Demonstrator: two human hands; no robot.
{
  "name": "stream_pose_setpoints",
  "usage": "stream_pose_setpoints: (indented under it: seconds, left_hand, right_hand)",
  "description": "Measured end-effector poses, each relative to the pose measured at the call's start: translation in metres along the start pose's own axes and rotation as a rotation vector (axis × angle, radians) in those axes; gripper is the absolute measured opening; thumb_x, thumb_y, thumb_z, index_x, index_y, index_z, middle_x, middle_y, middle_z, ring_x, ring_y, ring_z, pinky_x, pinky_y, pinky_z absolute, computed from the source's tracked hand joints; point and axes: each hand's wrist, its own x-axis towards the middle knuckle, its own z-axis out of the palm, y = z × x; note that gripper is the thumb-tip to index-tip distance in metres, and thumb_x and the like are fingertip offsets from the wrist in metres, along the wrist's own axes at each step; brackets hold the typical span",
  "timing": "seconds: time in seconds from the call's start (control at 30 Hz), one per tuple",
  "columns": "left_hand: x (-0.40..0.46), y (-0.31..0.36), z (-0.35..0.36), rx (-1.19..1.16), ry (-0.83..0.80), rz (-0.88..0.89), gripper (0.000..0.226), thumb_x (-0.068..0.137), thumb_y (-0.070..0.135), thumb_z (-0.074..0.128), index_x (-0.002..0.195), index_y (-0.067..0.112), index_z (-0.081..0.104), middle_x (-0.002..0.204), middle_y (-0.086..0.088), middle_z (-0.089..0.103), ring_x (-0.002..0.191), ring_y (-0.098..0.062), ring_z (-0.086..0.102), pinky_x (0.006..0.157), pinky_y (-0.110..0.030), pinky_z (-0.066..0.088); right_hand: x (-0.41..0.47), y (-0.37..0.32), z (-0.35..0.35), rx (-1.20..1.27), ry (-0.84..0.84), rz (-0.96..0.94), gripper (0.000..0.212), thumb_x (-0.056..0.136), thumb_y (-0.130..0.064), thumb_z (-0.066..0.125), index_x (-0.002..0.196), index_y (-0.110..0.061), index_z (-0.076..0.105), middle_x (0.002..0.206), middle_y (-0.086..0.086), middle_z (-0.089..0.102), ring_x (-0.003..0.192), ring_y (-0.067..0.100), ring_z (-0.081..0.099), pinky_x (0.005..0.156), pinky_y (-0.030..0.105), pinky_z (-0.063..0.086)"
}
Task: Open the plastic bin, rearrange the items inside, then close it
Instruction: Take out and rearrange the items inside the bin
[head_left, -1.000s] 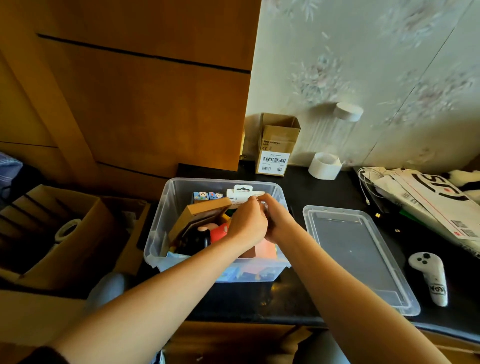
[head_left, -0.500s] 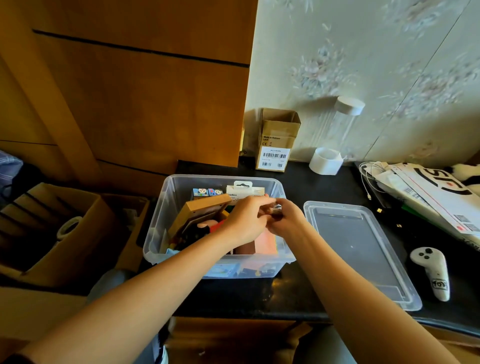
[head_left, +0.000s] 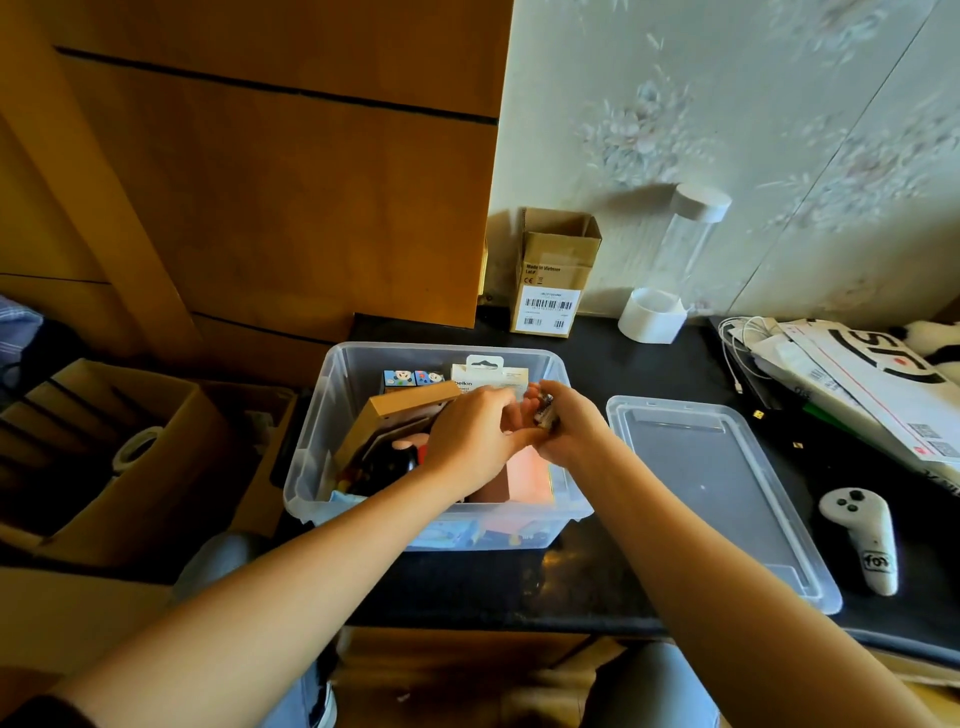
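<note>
Dark counter (head_left: 613, 374) against a floral-papered wall, w/ a wood cabinet front at the left. Your clear plastic bin (head_left: 563, 512) sits open near the counter's front edge; its lid (head_left: 727, 499) lies flat just beside it on the right, not on the bin.

Both your hands are over the bin's right half, touching each other. Your right hand (head_left: 574, 428) has its fingers curled round a small dark item (head_left: 544, 411); can't tell what it is. Your left hand (head_left: 472, 439) is loosely curled, fingertips up against the right hand and the item; whether it's actually gripping anything, can't tell.

Inside the bin: a tan flat box (head_left: 400, 410) leaning tilted at the left, a white Belkin pkg (head_left: 491, 371) upright at the back wall, small cartoon-print boxes (head_left: 413, 378) beside it, a pink block (head_left: 530, 480) at the front right under your wrists.

Elsewhere on the counter: a cardboard box (head_left: 556, 273) w/ barcode label at the back, a clear tube w/ white cap (head_left: 685, 234) leaning on the wall, a white controller (head_left: 862, 535) right of the lid, printed mailers (head_left: 878, 384) and a white cable at far right. Open cardboard box (head_left: 130, 467) stands left of the counter, lower down.
</note>
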Motion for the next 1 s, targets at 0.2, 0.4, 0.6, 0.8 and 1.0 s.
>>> stream_pose_setpoints:
  seconds: [0.2, 0.4, 0.6, 0.8, 1.0]
  left_hand:
    - [-0.002, -0.011, -0.013, 0.314, -0.372, 0.019, 0.062, 0.078, 0.057, 0.066, 0.126, 0.022, 0.049, 0.124, -0.003, 0.052, 0.111, -0.021, 0.049, 0.085, -0.029, 0.039]
    - [0.015, 0.005, -0.010, 0.411, -0.695, 0.106, 0.075, 0.077, 0.046, 0.070, 0.138, 0.022, 0.033, 0.128, -0.002, 0.052, 0.104, -0.023, 0.054, 0.082, -0.035, 0.050]
    - [0.031, 0.012, -0.003, 0.471, -0.796, 0.245, 0.084, 0.072, 0.034, 0.074, 0.144, 0.028, 0.030, 0.140, -0.003, 0.041, 0.119, -0.024, 0.046, 0.093, -0.038, 0.048]
    - [0.022, -0.001, 0.002, 0.399, -0.629, 0.239, 0.074, 0.070, 0.049, 0.069, 0.135, 0.035, 0.037, 0.138, 0.000, 0.042, 0.116, -0.022, 0.048, 0.088, -0.036, 0.048]
    - [0.016, -0.015, -0.047, -0.090, -0.279, 0.061, 0.068, 0.055, 0.061, 0.063, 0.118, 0.047, 0.042, 0.118, 0.006, 0.053, 0.100, -0.014, 0.054, 0.081, -0.036, 0.050]
  right_hand:
    - [0.001, -0.012, -0.007, -0.203, 0.106, -0.149, 0.016, 0.095, -0.012, 0.051, 0.082, -0.004, 0.056, 0.070, 0.008, 0.058, 0.059, 0.011, 0.055, 0.040, 0.015, 0.045]
    - [-0.005, -0.017, -0.012, -0.506, 0.079, -0.216, 0.025, 0.096, -0.023, 0.051, 0.079, -0.007, 0.059, 0.066, 0.005, 0.054, 0.054, 0.009, 0.046, 0.042, 0.014, 0.039]
    - [-0.006, -0.020, -0.023, -0.554, 0.070, -0.237, 0.027, 0.097, -0.028, 0.049, 0.082, -0.008, 0.061, 0.061, 0.003, 0.050, 0.048, 0.008, 0.040, 0.034, 0.012, 0.035]
    - [-0.009, -0.023, -0.027, -0.657, 0.091, -0.329, 0.025, 0.096, -0.030, 0.050, 0.093, -0.009, 0.062, 0.059, 0.005, 0.046, 0.049, 0.012, 0.043, 0.046, 0.018, 0.043]
    - [-0.011, -0.031, -0.026, -0.755, 0.124, -0.447, 0.020, 0.099, -0.022, 0.046, 0.092, -0.005, 0.056, 0.066, 0.004, 0.055, 0.050, 0.012, 0.049, 0.045, 0.020, 0.037]
